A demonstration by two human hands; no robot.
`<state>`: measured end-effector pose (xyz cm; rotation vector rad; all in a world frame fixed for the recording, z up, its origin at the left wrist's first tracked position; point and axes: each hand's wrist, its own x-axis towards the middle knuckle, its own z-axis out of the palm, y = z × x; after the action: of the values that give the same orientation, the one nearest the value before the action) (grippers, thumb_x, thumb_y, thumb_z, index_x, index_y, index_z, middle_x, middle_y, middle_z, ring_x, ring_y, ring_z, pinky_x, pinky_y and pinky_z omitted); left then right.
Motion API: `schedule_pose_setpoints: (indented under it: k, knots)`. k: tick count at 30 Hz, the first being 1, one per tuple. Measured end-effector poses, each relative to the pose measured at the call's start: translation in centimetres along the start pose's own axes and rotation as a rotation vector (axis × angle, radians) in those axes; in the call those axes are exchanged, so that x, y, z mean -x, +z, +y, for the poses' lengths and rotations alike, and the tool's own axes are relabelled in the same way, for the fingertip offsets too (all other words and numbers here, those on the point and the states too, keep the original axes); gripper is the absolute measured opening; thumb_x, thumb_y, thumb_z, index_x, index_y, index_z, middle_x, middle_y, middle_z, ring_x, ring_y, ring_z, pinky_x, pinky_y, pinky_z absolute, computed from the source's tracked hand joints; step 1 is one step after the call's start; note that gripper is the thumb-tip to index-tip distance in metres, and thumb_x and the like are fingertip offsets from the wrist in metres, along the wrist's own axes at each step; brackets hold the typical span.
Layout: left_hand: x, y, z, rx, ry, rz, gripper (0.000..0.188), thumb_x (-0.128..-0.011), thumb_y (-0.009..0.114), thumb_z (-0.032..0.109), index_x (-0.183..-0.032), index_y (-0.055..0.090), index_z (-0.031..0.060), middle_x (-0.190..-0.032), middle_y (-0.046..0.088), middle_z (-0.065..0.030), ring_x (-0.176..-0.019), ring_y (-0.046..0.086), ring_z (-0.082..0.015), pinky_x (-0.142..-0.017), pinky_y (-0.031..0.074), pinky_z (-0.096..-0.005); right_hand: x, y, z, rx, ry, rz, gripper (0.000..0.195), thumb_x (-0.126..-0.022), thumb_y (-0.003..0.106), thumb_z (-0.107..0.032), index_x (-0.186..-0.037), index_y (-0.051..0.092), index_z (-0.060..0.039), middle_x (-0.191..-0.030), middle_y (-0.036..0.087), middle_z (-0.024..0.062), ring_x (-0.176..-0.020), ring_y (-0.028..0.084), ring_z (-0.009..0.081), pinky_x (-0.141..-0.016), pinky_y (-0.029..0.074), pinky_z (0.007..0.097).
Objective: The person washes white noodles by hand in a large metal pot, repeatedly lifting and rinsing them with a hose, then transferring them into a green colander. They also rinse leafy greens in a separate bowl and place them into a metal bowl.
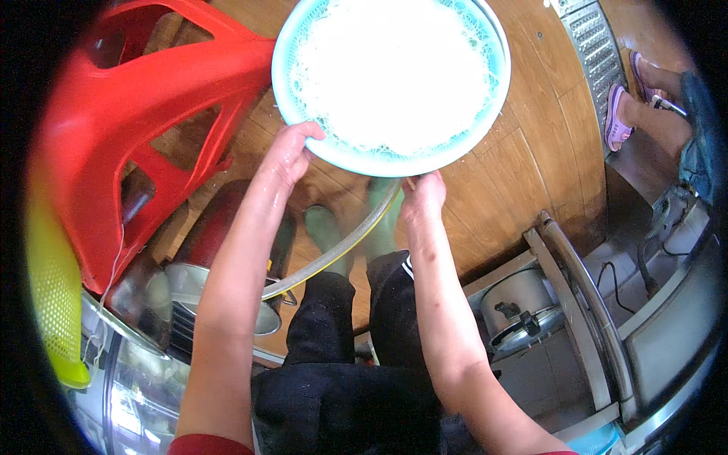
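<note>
A round light-blue plastic basket point(398, 168) is held up at the top centre, full of pale, thin noodle-like strands point(392, 74) that are mostly overexposed. My left hand point(293, 148) grips its near left rim, with the thumb over the edge. Under the near rim, my right hand point(424, 193) is closed on the basket's underside or on the hose end; its fingers are partly hidden. A clear braided hose point(341, 247) with a yellow stripe curves from beside my right hand down to the left, passing behind my left forearm.
A red plastic stool point(142, 96) lies on the left, above a yellow-green perforated basket point(54, 301). Metal pots point(187, 281) stand near my feet. At right are a lidded pot point(520, 307) on a metal rack, a floor drain grate point(594, 51), and another person's feet in pink sandals point(617, 119).
</note>
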<state>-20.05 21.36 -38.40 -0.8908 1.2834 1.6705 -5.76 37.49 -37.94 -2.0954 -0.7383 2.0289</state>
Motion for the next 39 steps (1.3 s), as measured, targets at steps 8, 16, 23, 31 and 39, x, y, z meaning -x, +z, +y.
schedule_pose_setpoints:
  k: [8,16,23,31,39]
  knots:
    - [4.5,2.7,0.0,0.017,0.094,0.12,0.046,-0.065,0.057,-0.005,-0.11,0.054,-0.0122,-0.103,0.063,-0.0171,-0.096,0.061,-0.0273,-0.083,0.052,-0.036,2.8,1.0,-5.9,0.024,-0.093,-0.412,0.086,-0.088,0.022,-0.073,-0.147,0.017,-0.0103,-0.142,0.035,0.0194,-0.119,0.052,0.0314,-0.06,0.061,0.038]
    - [11.5,7.2,-0.5,-0.001,-0.025,0.179,0.035,-0.071,0.058,-0.002,-0.104,0.056,-0.0155,-0.098,0.06,-0.0164,-0.09,0.06,-0.0241,-0.079,0.049,-0.0333,3.3,-3.6,-11.7,0.458,0.047,-0.353,0.065,-0.08,0.058,-0.016,-0.137,0.032,0.0033,-0.125,0.048,0.017,-0.113,0.051,0.031,-0.079,0.053,0.0447]
    - [20.4,7.0,-3.4,0.122,0.022,0.014,0.036,-0.076,0.055,0.001,-0.106,0.053,-0.0188,-0.095,0.062,-0.0173,-0.091,0.064,-0.0236,-0.08,0.053,-0.0325,14.0,-7.7,-13.7,0.309,-0.143,-0.22,0.063,-0.071,0.055,-0.001,-0.131,0.04,0.0052,-0.125,0.049,0.0146,-0.112,0.052,0.0278,-0.094,0.045,0.0386]
    - [33.4,11.7,-2.7,0.182,0.043,0.048,0.04,-0.078,0.052,0.001,-0.117,0.052,-0.0088,-0.11,0.059,-0.0104,-0.099,0.055,-0.0165,-0.087,0.045,-0.0307,26.7,-11.7,-18.6,0.323,-0.235,-0.075,0.055,-0.07,0.049,0.003,-0.125,0.043,0.0091,-0.121,0.053,0.0173,-0.109,0.055,0.0309,-0.096,0.045,0.0411]
    - [41.2,14.2,-0.4,-0.01,0.212,-0.048,0.047,-0.074,0.056,0.007,-0.119,0.049,-0.0018,-0.11,0.053,-0.025,-0.1,0.056,-0.0365,-0.086,0.047,-0.0414,35.4,-16.1,-22.1,0.308,-0.257,-0.065,0.059,-0.072,0.049,0.002,-0.13,0.04,0.0072,-0.126,0.051,0.0188,-0.115,0.053,0.0333,-0.102,0.042,0.0449]
